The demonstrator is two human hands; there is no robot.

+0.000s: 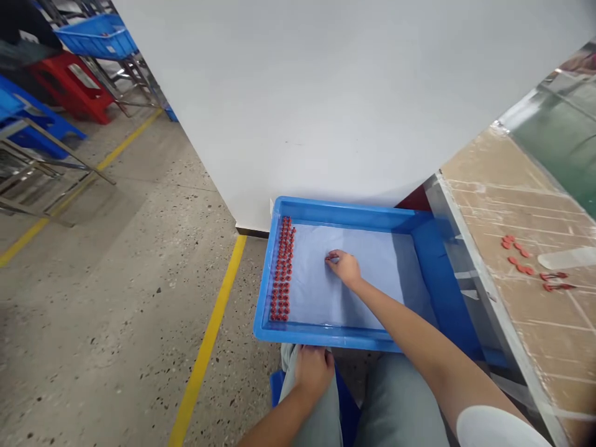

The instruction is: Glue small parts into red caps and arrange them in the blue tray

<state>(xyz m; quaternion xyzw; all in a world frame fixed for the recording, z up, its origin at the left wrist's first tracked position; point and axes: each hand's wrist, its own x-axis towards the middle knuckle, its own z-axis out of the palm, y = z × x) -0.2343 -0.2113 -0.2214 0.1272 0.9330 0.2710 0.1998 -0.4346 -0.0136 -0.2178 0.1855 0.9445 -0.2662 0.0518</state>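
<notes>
My right hand [345,268] is over the middle of a blue plastic tray [342,341], its fingertips pinched on a small dark red piece [331,256]. Along the tray's left side, small red pieces [282,273] stand in tight rows on a pale lining sheet [316,298]. My left hand [313,370] lies low at the tray's near edge, over my left knee. The rim hides its fingertips, so whether it grips the tray does not show.
To the right, a workbench [526,205] carries loose red pieces [520,264], a translucent strip [565,258] and dark red tool-like items [556,282]. A large white panel [326,112] rises behind the tray. Stools [74,87] and another blue tray [97,37] are far left.
</notes>
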